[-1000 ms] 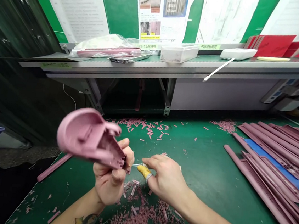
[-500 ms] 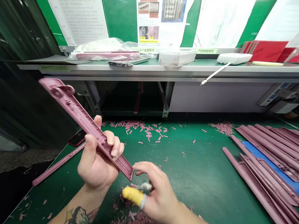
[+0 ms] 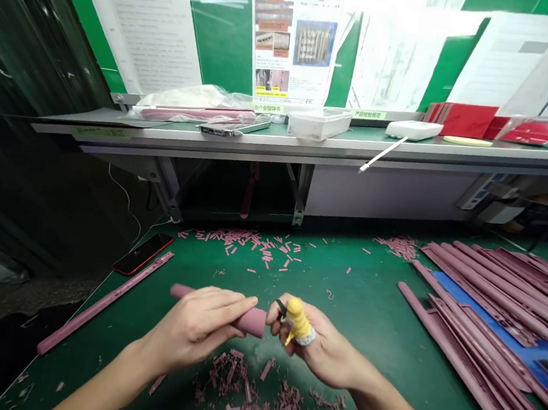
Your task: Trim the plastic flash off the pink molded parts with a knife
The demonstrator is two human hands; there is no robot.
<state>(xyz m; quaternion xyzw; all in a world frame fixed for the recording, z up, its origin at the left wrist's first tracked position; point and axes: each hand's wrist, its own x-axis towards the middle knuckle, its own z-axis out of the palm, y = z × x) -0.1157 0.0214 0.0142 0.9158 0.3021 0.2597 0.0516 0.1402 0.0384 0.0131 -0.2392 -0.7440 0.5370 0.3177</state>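
My left hand [image 3: 197, 327] is wrapped over a long pink plastic part [image 3: 252, 321], which lies nearly level just above the green table [image 3: 372, 300]. Its rounded end pokes out to the right of my fingers. My right hand [image 3: 322, 347] sits right beside that end, fingers curled, with a yellow finger cot [image 3: 297, 318] on one finger. It pinches a small dark tool [image 3: 281, 306] that I cannot make out clearly. Pink plastic trimmings [image 3: 257, 405] lie heaped below both hands.
A stack of long pink parts [image 3: 494, 300] lies at the right on a blue sheet [image 3: 527, 352]. One pink strip [image 3: 101, 304] and a red phone [image 3: 141, 254] lie at the left edge. More trimmings [image 3: 250, 240] are scattered farther back. A shelf [image 3: 310, 143] holds a clear box, bags and papers.
The pink part was held up and tilted to the upper left; now it is turned down, nearly level over the table. My right hand has come up against its right end.
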